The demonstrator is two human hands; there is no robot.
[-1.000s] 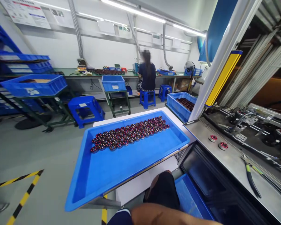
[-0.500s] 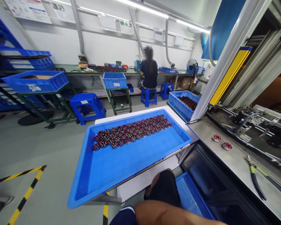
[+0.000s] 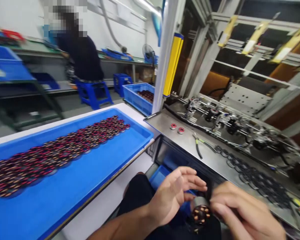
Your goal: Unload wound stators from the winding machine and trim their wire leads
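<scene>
A round metal motor part (image 3: 200, 211) with copper windings hangs low between my two hands. My left hand (image 3: 171, 196) is beside it on the left, palm turned inward and fingers spread, a lower fingertip close to the metal rim. From the right, my right hand (image 3: 242, 210) has its fingers pressed together at the part's edge; motion blurs this contact. A long blue tray (image 3: 130, 150) on the left holds several rows of red and copper wound parts (image 3: 72, 143). Two red-topped parts (image 3: 173, 126) stand on the metal bench (image 3: 162, 121).
Green-handled pliers (image 3: 197, 146) and a cluster of black rings (image 3: 250, 173) lie on the bench. Behind them is machinery (image 3: 230, 123), beside a yellow bar (image 3: 173, 65). A blue crate (image 3: 140, 100) stands beyond the tray. A person (image 3: 80, 50) sits at the back left.
The view has swung right, showing more of the machine and the black rings. Both my hands and the motor part between them have come into view; before, only a forearm showed.
</scene>
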